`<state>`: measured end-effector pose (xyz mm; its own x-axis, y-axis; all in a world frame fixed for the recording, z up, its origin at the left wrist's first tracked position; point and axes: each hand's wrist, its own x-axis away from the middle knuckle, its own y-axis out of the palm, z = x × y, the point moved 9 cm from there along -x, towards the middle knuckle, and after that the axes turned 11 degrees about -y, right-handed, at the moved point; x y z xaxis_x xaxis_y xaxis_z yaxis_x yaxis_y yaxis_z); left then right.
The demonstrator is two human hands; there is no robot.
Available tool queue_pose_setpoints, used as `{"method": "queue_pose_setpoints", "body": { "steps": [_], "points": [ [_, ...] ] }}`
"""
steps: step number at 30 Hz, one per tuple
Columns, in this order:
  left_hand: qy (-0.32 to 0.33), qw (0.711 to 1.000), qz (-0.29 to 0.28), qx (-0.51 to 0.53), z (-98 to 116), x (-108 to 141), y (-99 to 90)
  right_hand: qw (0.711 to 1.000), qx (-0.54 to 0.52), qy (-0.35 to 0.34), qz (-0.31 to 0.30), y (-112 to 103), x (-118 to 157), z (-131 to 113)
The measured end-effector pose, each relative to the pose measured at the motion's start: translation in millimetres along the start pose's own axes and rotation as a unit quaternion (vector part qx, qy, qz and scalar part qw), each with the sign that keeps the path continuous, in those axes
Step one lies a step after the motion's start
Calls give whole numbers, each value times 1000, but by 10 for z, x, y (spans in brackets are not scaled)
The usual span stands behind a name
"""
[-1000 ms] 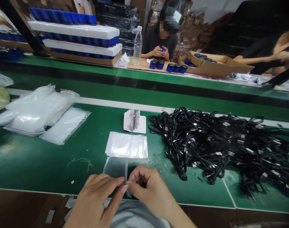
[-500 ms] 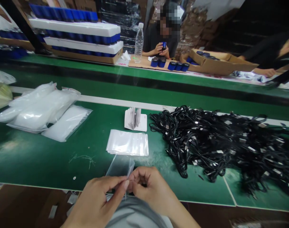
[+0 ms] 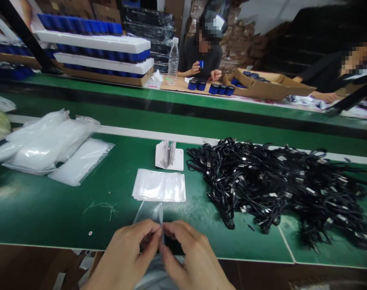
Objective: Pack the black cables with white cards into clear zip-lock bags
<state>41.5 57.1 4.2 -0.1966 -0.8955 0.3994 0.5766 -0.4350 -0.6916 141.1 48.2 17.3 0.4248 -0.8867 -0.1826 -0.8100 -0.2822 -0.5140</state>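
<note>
Near the table's front edge, my left hand (image 3: 130, 251) pinches a clear plastic bag (image 3: 149, 211) between thumb and fingers. My right hand (image 3: 191, 249) meets it from the other side, its fingertips and thumb at the bag's right edge. The bag stands tilted between both hands, and its lower part is hidden by them. Just beyond lies a flat stack of clear plastic bags (image 3: 159, 185). Behind that stack are folded white leaflets (image 3: 168, 155), some fanned upright. To the right spreads a large heap of black USB cables (image 3: 256, 181).
Filled white plastic bags (image 3: 47, 141) lie at left on the green table (image 3: 65, 209). Across the raised strip, a co-worker (image 3: 206, 56) holds a blue item near a water bottle (image 3: 173, 62), a cardboard box (image 3: 268, 84) and stacked foam trays (image 3: 93, 40). Another person's arm shows at right.
My right hand has shifted from pinching at the bag's edge to fingers and thumb spread along it. Across the table, the co-worker's hands have moved apart. The view has tilted slightly.
</note>
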Motion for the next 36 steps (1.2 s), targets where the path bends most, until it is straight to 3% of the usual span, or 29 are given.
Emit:
{"method": "queue_pose_setpoints", "body": {
  "steps": [8, 13, 17, 19, 24, 28, 31, 34, 36],
  "points": [
    [90, 995, 35, -2, 139, -34, 64, 998, 48, -5, -32, 13, -49, -9],
    [127, 987, 95, -5, 143, -27, 0, 981, 186, -50, 3, 7, -44, -35],
    [110, 983, 144, 3, 66, -25, -90, 963, 251, -54, 85, -161, -44, -59],
    [102, 983, 154, 7, 41, -27, -117, 969, 227, -25, 94, -221, -59, -11],
    [122, 977, 174, 2, 72, -1, -152, 990, 134, -5, 39, -120, -110, 37],
    [138, 967, 216, -3, 53, 44, -218, 975, 216, -12, 43, -163, -119, 23],
    [107, 968, 226, 3, -43, 25, -254, 973, 229, 5, -16, -230, -207, 80],
    [87, 975, 200, 33, -99, -15, -234, 992, 102, 40, -58, -378, -463, 166],
    [74, 978, 184, 55, -109, -34, -212, 995, 39, 94, 11, -642, -724, 295]
  ]
}}
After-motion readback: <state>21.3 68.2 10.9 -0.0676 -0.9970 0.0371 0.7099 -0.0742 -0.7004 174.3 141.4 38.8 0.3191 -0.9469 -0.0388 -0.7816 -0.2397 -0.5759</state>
